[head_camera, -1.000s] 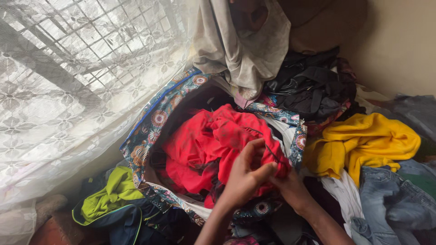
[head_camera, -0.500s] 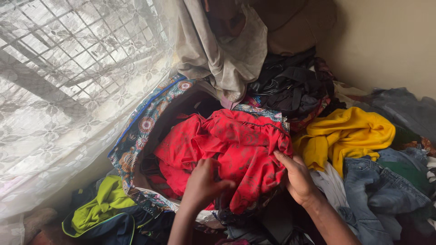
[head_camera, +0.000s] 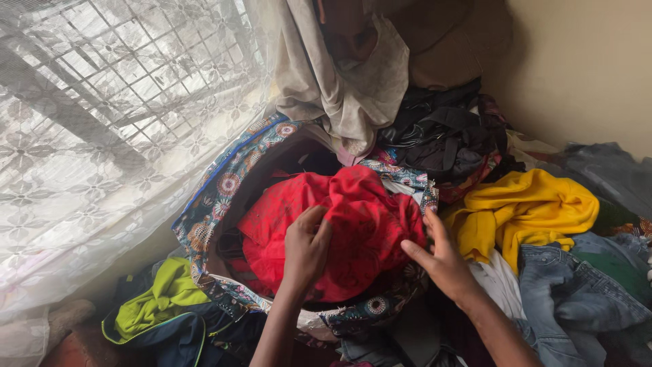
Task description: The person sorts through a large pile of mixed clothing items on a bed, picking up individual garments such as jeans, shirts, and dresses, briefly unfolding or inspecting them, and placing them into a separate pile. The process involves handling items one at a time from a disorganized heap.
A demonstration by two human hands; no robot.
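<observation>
Lace curtain point(head_camera: 102, 136): white, patterned, hangs over a barred window along the left side.
Patterned bag point(head_camera: 217, 194): large floral fabric bag with blue trim, mouth open, lying among heaped clothes below the curtain.
Red garment point(head_camera: 353, 217): bunched in the bag's open mouth, filling most of it, under both hands.
Yellow garment point(head_camera: 523, 207): crumpled just right of the bag, beside the right hand.
Black bag point(head_camera: 445, 139): lies behind the patterned bag, under a draped beige cloth point(head_camera: 339, 88).
Jeans point(head_camera: 577, 299): blue denim at the lower right, below the yellow garment.
Lime-green jacket point(head_camera: 159, 299): at the lower left, outside the bag.
Left hand point(head_camera: 305, 248): fingers curled together, pinching a fold of the red garment.
Right hand point(head_camera: 441, 261): fingers spread apart, pressing the red garment's right edge at the bag's rim, gripping nothing.
</observation>
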